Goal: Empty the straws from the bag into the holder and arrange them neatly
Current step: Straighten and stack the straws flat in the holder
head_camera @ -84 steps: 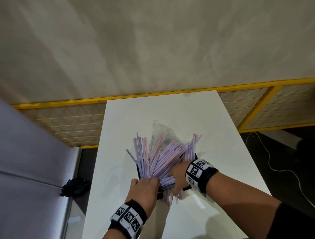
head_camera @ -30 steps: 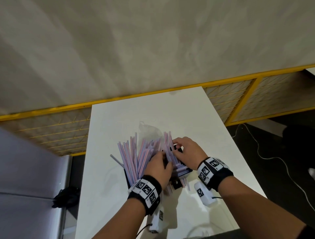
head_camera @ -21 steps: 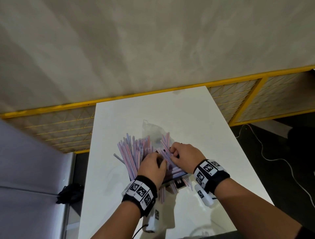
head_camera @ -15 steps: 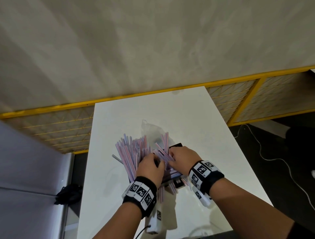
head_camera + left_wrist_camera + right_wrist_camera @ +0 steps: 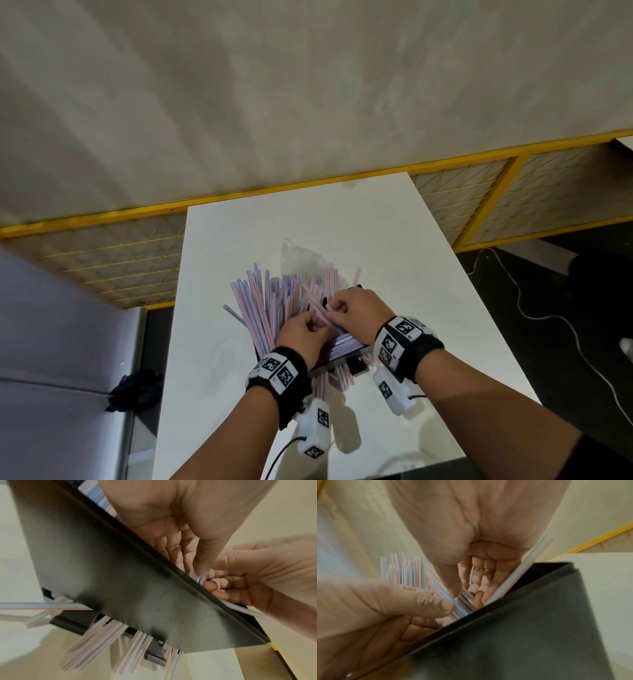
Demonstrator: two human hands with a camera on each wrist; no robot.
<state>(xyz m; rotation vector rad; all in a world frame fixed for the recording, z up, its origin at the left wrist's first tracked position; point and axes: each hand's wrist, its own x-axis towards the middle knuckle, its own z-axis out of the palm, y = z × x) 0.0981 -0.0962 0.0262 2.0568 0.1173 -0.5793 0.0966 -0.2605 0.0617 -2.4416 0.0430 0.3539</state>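
Note:
Many pink-and-blue striped straws (image 5: 263, 308) stand fanned in a black holder (image 5: 342, 359) on the white table (image 5: 411, 274). My left hand (image 5: 320, 329) and right hand (image 5: 334, 306) meet over the holder's near right part, each with fingers curled on a few straws. The left wrist view shows the holder's black wall (image 5: 120, 574), my left hand (image 5: 197, 574) and straw ends (image 5: 102, 628) poking out below. In the right wrist view my right hand (image 5: 479, 585) grips straws (image 5: 406, 572) beside the left thumb. A crumpled clear bag (image 5: 301, 257) lies behind the straws.
The table ends close on the left and right of the holder. A yellow-framed mesh fence (image 5: 479, 205) runs behind it. On the floor lie a black cloth (image 5: 133, 387) at the left and a white cable (image 5: 548, 318) at the right.
The widely fanned straws have been gathered closer and more upright. Both hands have moved from the holder's near edge up to its middle and come together on a small bunch.

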